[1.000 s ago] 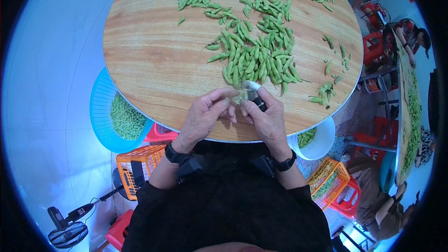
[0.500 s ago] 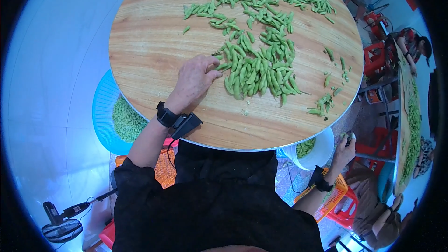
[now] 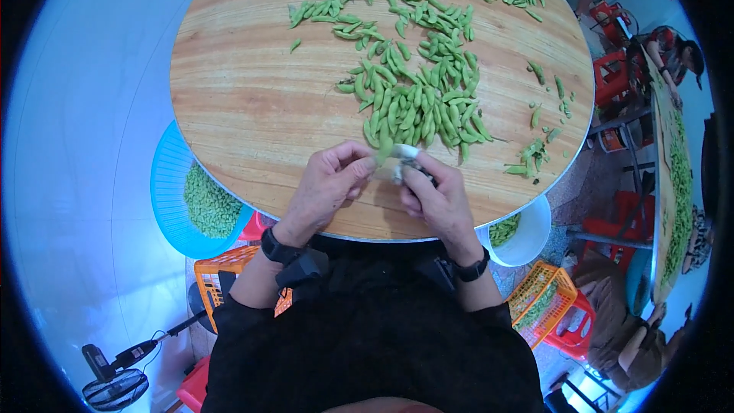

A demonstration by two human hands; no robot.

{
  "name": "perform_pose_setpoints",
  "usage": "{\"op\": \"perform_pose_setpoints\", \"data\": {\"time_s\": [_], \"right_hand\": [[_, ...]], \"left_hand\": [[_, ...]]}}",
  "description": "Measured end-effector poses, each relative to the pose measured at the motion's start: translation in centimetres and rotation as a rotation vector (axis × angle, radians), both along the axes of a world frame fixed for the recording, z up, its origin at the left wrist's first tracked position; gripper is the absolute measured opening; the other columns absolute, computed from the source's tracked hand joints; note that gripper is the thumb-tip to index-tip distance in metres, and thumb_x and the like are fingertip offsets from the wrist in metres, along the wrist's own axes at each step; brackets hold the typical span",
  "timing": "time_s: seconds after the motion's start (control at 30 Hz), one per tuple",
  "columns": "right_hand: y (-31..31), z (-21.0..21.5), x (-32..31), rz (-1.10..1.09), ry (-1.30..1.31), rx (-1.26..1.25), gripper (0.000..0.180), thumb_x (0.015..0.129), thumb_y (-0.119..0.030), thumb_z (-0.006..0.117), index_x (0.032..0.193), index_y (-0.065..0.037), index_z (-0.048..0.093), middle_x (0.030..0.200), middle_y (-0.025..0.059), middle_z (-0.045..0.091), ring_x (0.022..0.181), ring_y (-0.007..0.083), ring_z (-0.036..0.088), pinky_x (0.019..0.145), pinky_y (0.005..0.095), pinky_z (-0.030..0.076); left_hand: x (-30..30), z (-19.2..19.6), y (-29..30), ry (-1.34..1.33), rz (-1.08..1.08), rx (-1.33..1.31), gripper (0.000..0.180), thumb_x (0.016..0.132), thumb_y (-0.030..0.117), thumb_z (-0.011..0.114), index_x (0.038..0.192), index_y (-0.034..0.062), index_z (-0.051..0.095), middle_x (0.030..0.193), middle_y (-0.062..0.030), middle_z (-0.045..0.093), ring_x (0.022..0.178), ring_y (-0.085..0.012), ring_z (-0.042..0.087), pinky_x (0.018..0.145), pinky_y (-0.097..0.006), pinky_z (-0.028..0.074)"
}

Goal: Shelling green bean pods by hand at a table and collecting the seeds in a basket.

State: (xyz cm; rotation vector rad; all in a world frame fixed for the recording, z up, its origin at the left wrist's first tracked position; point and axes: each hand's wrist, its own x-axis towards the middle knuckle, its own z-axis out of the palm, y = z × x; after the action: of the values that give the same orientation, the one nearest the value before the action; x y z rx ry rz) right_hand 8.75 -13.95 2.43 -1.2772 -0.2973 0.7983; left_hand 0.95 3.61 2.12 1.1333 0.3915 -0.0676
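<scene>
Fingers of both hands hide a small tool (image 3: 405,164) (kind unclear).

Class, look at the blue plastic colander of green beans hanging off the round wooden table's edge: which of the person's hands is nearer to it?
Left. The left hand lies just right of the blue plastic colander; the right hand is farther right, beyond the left.

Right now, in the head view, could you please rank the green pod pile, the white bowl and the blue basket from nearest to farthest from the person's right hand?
From the right hand:
1. Green pod pile, just ahead on the round table.
2. White bowl, to its right under the table edge.
3. Blue basket, far left, beyond the left hand.
</scene>
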Motion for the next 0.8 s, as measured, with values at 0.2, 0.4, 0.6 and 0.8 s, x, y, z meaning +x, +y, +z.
{"op": "perform_pose_setpoints", "data": {"time_s": [0.2, 0.4, 0.6, 0.8], "right_hand": [[1.2, -1.2, -0.1, 0.125, 0.248, 0.163, 0.019, 0.099, -0.012, 0.050, 0.107, 0.002, 0.060, 0.060, -0.0040, 0.045, 0.048, 0.0026, 0.036, 0.042, 0.0190, 0.027], [1.2, -1.2, -0.3, 0.059, 0.217, 0.141, 0.021, 0.098, -0.010, 0.050, 0.114, 0.001, 0.060, 0.063, -0.0046, 0.046, 0.049, 0.0025, 0.035, 0.043, 0.0187, 0.026], [0.0, -0.8, 0.3, 0.155, 0.288, 0.251, 0.023, 0.096, -0.011, 0.053, 0.114, 0.002, 0.059, 0.072, -0.0021, 0.049, 0.051, 0.0025, 0.034, 0.042, 0.0181, 0.022], [0.0, -0.2, 0.0, 0.064, -0.110, -0.048, 0.020, 0.094, -0.005, 0.052, 0.110, 0.001, 0.061, 0.071, 0.0000, 0.049, 0.053, 0.0061, 0.042, 0.046, 0.0212, 0.032]], "left_hand": [[-0.8, -1.8, -1.2, -0.209, 0.198, 0.752, 0.012, 0.089, 0.012, 0.065, 0.090, 0.0002, 0.062, 0.067, -0.0017, 0.057, 0.063, -0.0087, 0.053, 0.053, -0.025, 0.042], [-0.8, -1.6, -1.9, -0.424, 0.200, 1.059, 0.013, 0.090, 0.011, 0.063, 0.085, 0.0001, 0.058, 0.071, -0.0032, 0.057, 0.062, -0.0103, 0.053, 0.052, -0.025, 0.041], [-1.3, -3.3, -1.8, -0.140, -0.003, -0.610, 0.012, 0.093, 0.014, 0.062, 0.093, 0.0039, 0.056, 0.073, 0.0016, 0.053, 0.057, -0.0051, 0.041, 0.049, -0.022, 0.032], [-0.2, -0.2, -2.1, 0.038, -0.013, 0.207, 0.017, 0.090, 0.020, 0.066, 0.096, 0.0049, 0.062, 0.072, 0.0046, 0.056, 0.059, -0.0016, 0.042, 0.049, -0.020, 0.034]]}}
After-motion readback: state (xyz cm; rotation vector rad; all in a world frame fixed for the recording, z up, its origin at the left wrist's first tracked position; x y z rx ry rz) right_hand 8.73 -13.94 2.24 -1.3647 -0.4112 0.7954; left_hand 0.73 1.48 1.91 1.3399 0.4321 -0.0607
